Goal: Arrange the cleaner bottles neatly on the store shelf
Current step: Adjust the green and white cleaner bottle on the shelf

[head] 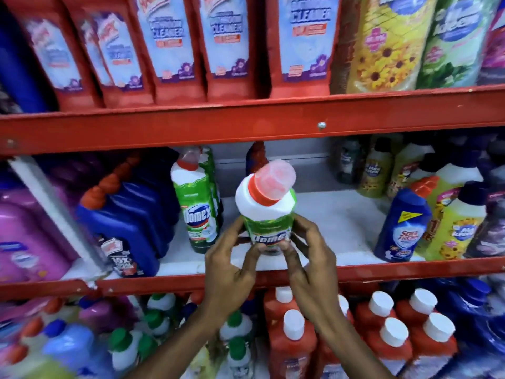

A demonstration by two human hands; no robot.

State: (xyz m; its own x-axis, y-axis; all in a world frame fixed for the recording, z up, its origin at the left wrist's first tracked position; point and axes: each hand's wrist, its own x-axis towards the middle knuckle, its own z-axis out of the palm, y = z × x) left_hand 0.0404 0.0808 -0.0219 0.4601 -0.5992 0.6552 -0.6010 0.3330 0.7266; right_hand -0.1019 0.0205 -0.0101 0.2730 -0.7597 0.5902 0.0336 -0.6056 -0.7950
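A white Domex cleaner bottle point(266, 212) with a green label and a red cap tilts toward me in front of the middle shelf point(341, 220). My left hand point(232, 266) grips its lower left side and my right hand point(308, 266) grips its lower right side. Another green Domex bottle point(195, 203) stands upright on the shelf just to the left, with more behind it. The bottom of the held bottle is hidden by my fingers.
Dark blue bottles point(128, 220) lean at the left, and a blue Sani Fresh bottle point(401, 222) leans at the right beside yellow bottles. Red cleaner pouches point(169, 42) fill the top shelf. Orange white-capped bottles point(382, 332) crowd the bottom shelf. A red shelf rail point(410, 269) runs along the front.
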